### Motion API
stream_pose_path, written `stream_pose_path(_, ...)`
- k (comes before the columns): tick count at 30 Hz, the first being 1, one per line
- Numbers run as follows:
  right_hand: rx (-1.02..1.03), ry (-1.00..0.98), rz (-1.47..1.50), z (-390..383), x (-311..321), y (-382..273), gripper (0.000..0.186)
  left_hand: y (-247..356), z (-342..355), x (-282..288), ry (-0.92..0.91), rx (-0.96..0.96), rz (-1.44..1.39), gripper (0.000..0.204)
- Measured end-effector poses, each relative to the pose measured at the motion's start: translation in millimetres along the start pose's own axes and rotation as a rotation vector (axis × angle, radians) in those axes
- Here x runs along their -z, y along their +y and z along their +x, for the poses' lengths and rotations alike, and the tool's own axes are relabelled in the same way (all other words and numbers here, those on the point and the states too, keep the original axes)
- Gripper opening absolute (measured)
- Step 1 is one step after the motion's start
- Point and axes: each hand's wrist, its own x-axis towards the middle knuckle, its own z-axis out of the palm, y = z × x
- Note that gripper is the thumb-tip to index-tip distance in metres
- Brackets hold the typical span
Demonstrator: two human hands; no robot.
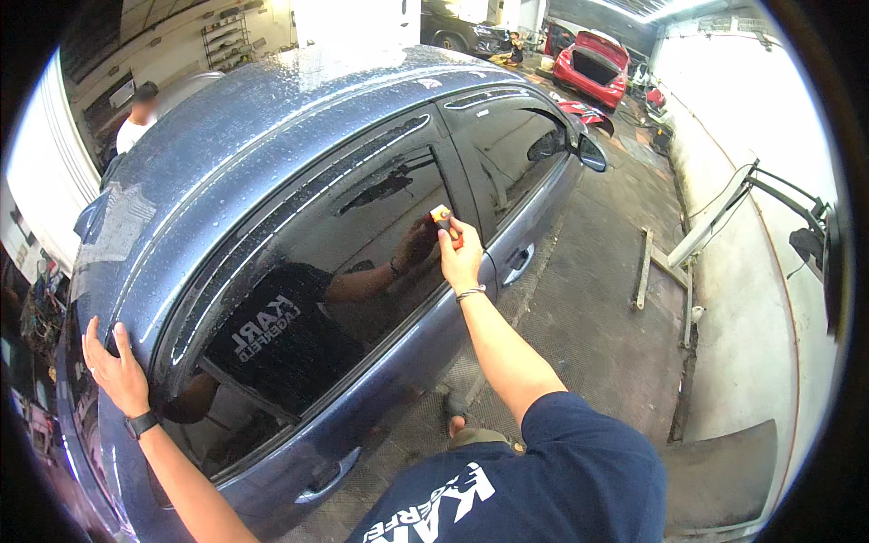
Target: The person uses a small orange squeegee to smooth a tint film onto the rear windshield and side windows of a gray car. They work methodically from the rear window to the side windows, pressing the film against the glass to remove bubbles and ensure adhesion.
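Fingers [446, 244] of the right hand [463, 261] are clamped on the tool [442, 216] at the window [362, 226], centre frame, apparently for close control, while the left hand [119, 373], lower left, is laid fingers apart on the car [186, 240], presumably so that balance is steadied.

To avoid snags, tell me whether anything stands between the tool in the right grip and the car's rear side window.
Nothing visible does: the small orange-and-black tool in the right grip is at or very near the rear side window; contact itself is unclear.
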Motion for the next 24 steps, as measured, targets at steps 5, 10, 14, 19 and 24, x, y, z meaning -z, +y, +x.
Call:
stream_pose_path(5, 0.123, -0.037, -0.065, 51.6, -16.6, -28.5, 0.028, -2.0, -0.1, 3.8, -0.001, 0.022, 0.000, 0.056)
stream_pose_path(10, 0.245, -0.013, -0.085, 112.3, -35.7, -51.5, 0.034, -4.6, 1.0, -3.1, 0.004, 0.009, 0.018, 0.055)
stream_pose_path(14, 0.178, -0.018, -0.105, 116.2, -40.4, -48.2, 0.042, -5.1, 1.2, -2.6, -0.002, 0.000, 0.003, 0.054)
stream_pose_path(19, 0.265, -0.126, -0.197, 82.5, -21.2, -30.3, 0.048, -1.6, 0.7, 1.7, 0.003, 0.009, 0.028, 0.052)
stream_pose_path(24, 0.151, -0.155, -0.132, 99.0, -27.8, -35.6, 0.046, -1.2, 0.8, 0.9, 0.003, 0.002, 0.018, 0.051)
